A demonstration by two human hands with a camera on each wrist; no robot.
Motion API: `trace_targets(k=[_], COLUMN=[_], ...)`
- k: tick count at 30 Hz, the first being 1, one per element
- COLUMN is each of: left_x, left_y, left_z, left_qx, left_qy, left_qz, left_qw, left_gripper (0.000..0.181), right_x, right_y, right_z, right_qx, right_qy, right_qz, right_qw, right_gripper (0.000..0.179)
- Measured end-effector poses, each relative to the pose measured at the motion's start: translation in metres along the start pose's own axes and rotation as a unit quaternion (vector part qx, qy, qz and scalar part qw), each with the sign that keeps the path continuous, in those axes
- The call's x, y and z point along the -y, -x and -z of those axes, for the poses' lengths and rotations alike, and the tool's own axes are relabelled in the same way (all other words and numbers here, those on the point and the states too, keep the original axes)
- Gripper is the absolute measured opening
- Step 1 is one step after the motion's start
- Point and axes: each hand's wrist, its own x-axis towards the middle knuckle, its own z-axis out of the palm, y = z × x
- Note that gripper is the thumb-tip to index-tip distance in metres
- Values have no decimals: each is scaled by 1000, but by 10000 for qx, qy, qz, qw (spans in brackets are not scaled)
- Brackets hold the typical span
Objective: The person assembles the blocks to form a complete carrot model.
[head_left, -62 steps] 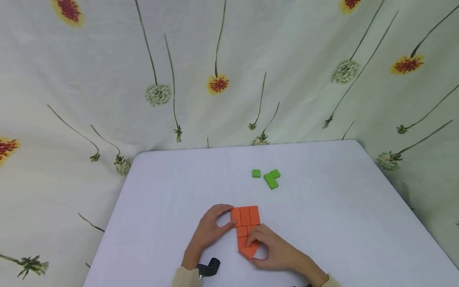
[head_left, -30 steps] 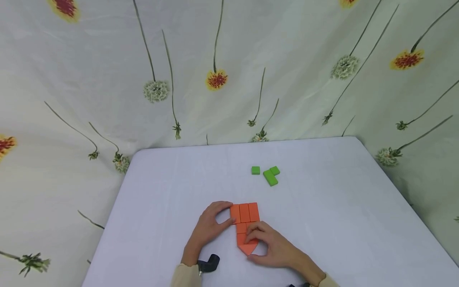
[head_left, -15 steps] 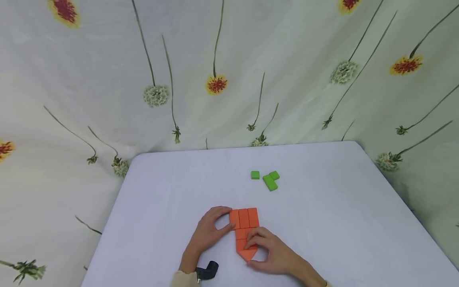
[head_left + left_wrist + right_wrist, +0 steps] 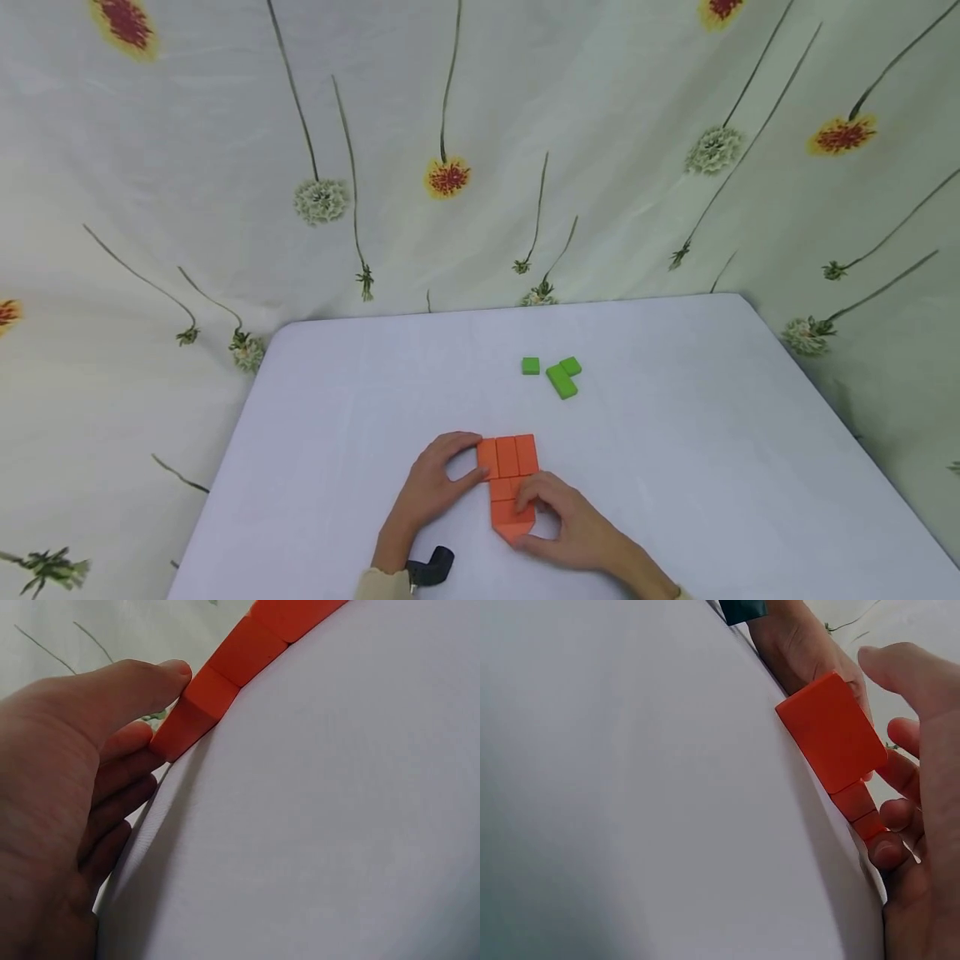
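Flat orange blocks lie fitted together on the table. A row of three oblong blocks [image 4: 507,456] is at the far end, two smaller ones are below it, then a crosswise oblong block and a triangular block [image 4: 507,531] at the near end. My left hand [image 4: 431,487] holds the leftmost oblong block [image 4: 486,455] between thumb and fingers, also seen in the left wrist view. My right hand [image 4: 573,525] arches over the near end. Its curled fingertips rest on the crosswise block [image 4: 504,512], while the thumb sits against the triangular block and covers its tip.
Beyond the orange blocks lie a green square block [image 4: 531,366], a longer green block [image 4: 561,382] and a small green one [image 4: 571,367] touching it. A black wrist camera [image 4: 432,567] sits at the left wrist. Flower-printed cloth [image 4: 630,192] hangs behind the white table [image 4: 360,392].
The right thumb has shifted slightly along the triangular block's lower edge, and the seam above that block now shows more fully and straighter. The left hand keeps its place; the whole view has drifted slightly.
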Motion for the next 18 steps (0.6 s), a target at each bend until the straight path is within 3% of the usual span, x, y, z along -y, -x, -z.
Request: trace_targets(k=[4, 10, 18], left_x=[2, 2, -2], left_y=[1, 1, -1], left_z=[-1, -1, 0], left_qx=[4, -48, -47], left_qy=[26, 52, 100], left_qz=[11, 7, -8], left_qw=[10000, 10000, 9999], left_gripper=[45, 45, 48], right_x=[-2, 0, -8], right_y=[-1, -6, -25], right_z=[-2, 5, 27], right_qx=[-173, -520, -1218], right_qy=[-238, -701, -59], right_qz=[-147, -543, -1398], right_qw=[9995, 9947, 9827], right_gripper=[32, 18, 17])
